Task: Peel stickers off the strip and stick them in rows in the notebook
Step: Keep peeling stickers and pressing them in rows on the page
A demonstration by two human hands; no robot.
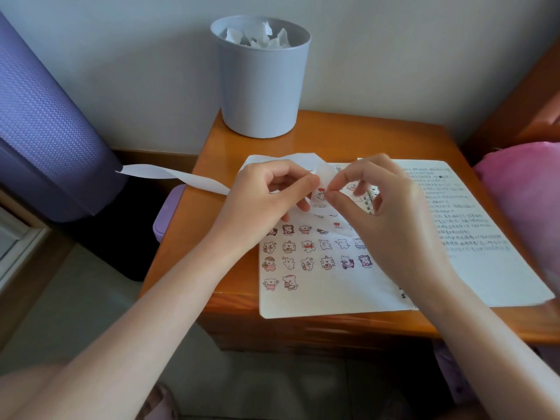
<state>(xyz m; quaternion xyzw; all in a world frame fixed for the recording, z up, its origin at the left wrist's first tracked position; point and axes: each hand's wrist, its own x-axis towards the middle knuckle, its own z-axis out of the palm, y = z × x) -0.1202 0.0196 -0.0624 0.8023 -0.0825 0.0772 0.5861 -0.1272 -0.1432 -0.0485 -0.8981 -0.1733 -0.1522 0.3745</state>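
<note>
An open spiral notebook (327,295) lies on the wooden nightstand (333,131). Its left page carries rows of small cartoon stickers, and its right page is covered in handwriting. A long white sticker strip (169,174) trails off to the left and curls up over the notebook. My left hand (266,195) grips the curled part of the strip above the page. My right hand (375,204) pinches a sticker with red hearts (320,194) at the strip, thumb and forefinger together.
A grey bin (260,83) holding crumpled white paper stands at the back of the nightstand. A purple ribbed roll (45,122) leans at the left. A lilac box (165,213) sits beside the nightstand's left edge. Pink fabric (524,192) lies at the right.
</note>
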